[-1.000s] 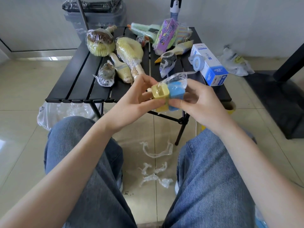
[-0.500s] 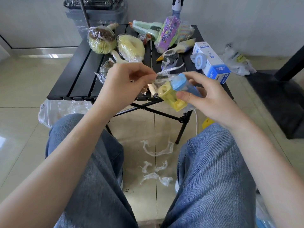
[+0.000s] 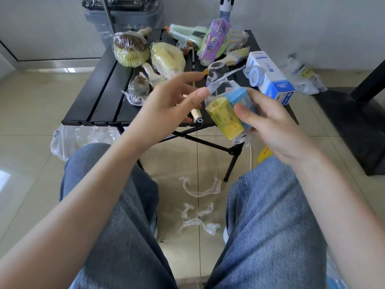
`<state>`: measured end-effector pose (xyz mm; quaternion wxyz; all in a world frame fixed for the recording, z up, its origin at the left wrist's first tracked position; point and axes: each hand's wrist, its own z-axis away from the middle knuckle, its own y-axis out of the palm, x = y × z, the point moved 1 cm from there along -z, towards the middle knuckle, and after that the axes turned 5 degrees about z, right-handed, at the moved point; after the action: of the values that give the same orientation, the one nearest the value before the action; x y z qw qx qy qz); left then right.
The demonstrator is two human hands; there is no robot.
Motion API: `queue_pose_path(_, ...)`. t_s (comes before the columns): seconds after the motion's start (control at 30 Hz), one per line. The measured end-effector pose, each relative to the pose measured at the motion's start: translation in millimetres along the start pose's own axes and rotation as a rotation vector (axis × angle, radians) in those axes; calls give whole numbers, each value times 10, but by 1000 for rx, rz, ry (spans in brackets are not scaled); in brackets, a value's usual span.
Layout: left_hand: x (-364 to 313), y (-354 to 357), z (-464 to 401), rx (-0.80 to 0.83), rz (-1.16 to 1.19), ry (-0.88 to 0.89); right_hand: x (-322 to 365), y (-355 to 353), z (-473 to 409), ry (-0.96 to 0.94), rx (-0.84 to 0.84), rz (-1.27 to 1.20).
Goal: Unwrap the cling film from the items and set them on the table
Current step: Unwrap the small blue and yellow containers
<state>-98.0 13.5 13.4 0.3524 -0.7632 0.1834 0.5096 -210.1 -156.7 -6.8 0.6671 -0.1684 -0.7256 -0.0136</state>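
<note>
A small yellow and blue plastic item, half wrapped in cling film, sits in my right hand, thumb across its front. My left hand pinches a loose strip of the cling film between thumb and a finger, just left of the item's top; its index finger points out. Both hands hover over the front edge of the black slatted table. Wrapped items lie on the table: two yellow brushes, a small dark lump, a purple packet.
A blue and white box with a tape roll stands at the table's right edge. A green wrapped tool lies at the back. Film scraps lie on the floor between my knees. A grey bin stands behind the table.
My left hand has drawn the film strip up and away from the item. My right hand has tilted the item so its yellow side faces down and toward me.
</note>
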Motion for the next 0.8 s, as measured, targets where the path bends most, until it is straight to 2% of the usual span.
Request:
queue_pose_path(0.07, 9, 53, -19, -35, 65, -96, -7, 6, 0, 8, 5, 12)
queue_pose_path(0.27, 25, -9, -29, -83, 89, -122, 0, -9, 27, 9, 23, 41)
queue_pose_path(0.5, -35, 59, -10, -77, 319, -235, 56, 3, 19, -7, 53, 10)
queue_pose_path(0.7, -87, 94, -38, -6, 192, -125, 46, 23, 38, 5, 80, 31)
queue_pose_path(0.8, -80, 37, -66, -100, 120, -99, 56, 23, 51, 11, 106, 41)
